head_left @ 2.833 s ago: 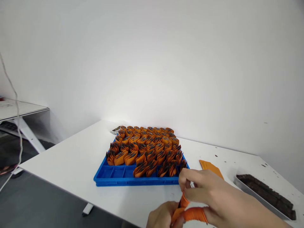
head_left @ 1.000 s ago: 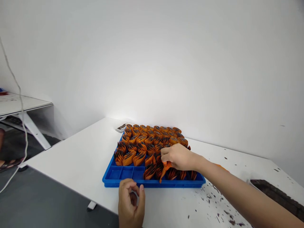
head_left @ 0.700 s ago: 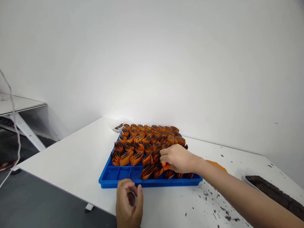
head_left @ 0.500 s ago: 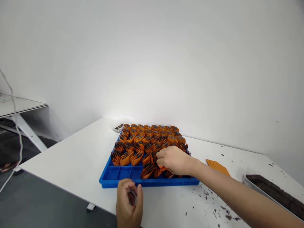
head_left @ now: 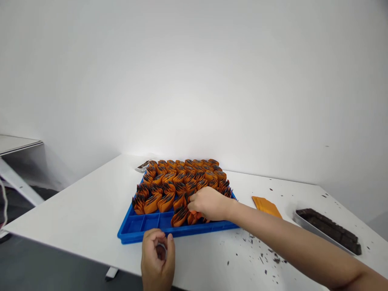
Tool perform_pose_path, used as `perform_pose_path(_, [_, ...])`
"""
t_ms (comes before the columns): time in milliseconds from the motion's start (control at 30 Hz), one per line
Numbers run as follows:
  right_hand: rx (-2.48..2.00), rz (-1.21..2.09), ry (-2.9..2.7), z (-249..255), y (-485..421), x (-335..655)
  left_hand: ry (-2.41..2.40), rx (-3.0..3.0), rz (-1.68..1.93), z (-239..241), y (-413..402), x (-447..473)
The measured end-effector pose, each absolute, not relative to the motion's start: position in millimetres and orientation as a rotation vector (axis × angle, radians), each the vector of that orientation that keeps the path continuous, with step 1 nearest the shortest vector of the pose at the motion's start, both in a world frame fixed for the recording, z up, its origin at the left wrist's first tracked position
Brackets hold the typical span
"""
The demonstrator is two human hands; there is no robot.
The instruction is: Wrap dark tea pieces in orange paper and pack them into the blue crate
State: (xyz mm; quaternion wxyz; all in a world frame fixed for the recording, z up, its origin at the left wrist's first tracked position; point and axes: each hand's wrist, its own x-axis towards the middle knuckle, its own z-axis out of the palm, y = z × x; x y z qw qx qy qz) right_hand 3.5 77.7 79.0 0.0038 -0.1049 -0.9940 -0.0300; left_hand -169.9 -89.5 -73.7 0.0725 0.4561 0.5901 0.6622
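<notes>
A blue compartment tray (head_left: pixel 147 235) lies on the white table, packed with rows of folded orange-and-black paper packets (head_left: pixel 166 201). My right hand (head_left: pixel 206 204) reaches over the front right of the tray, fingers bent down and closed on an orange packet (head_left: pixel 198 215) among the others; the fingertips are partly hidden. At the tray's front edge, my left hand (head_left: pixel 157 256) rests with its fingers curled and the thumb apart, holding nothing. Several front-left compartments beside the packets show bare blue bottoms.
To the right lie a stack of flat orange packets (head_left: pixel 266 207) and a white tray of dark crumbly blocks (head_left: pixel 329 230). Dark crumbs (head_left: pixel 275 258) are scattered over the table (head_left: pixel 87 210). A small crumpled silvery wrapper (head_left: pixel 142 166) sits behind the blue tray. Another table (head_left: pixel 18 144) stands at left.
The view has turned slightly right, so everything appears shifted left, and more of the dark block tray shows. Both hands keep almost the same places relative to the blue tray.
</notes>
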Motion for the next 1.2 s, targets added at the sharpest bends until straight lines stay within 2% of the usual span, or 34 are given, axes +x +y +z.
perform_pose_path(133, [-0.435, 0.523, -2.908, 94, 87, 26, 1.792, 1.339, 2.002, -75, -91, -174])
perform_pose_path(200, [-0.439, 0.630, -2.745, 100, 89, 46, 1.873, 1.342, 2.027, -75, -93, -176])
perform_pose_path(333, [-0.604, 0.360, -2.444, 95, 88, 98, 2.286, 1.595, 1.985, -71, -94, -176])
perform_pose_path(467, [-0.823, 0.173, -2.237, 69, 84, 162, 2.568, 1.950, 1.575, -66, -91, -166])
perform_pose_path(567, [-0.978, 0.026, -2.089, 49, 80, 212, 2.572, 2.089, 1.334, -67, -89, -163])
perform_pose_path(867, [-1.505, -0.282, -1.677, 12, 64, 305, 2.485, 2.216, 1.214, -71, -86, -197])
perform_pose_path(1067, [-1.688, -0.280, -1.573, -4, 64, 330, 2.239, 2.325, 1.380, -72, -86, -209])
perform_pose_path(1200, [-1.705, -0.116, -1.880, -11, 65, 331, 2.128, 2.433, 1.327, -67, -90, -202])
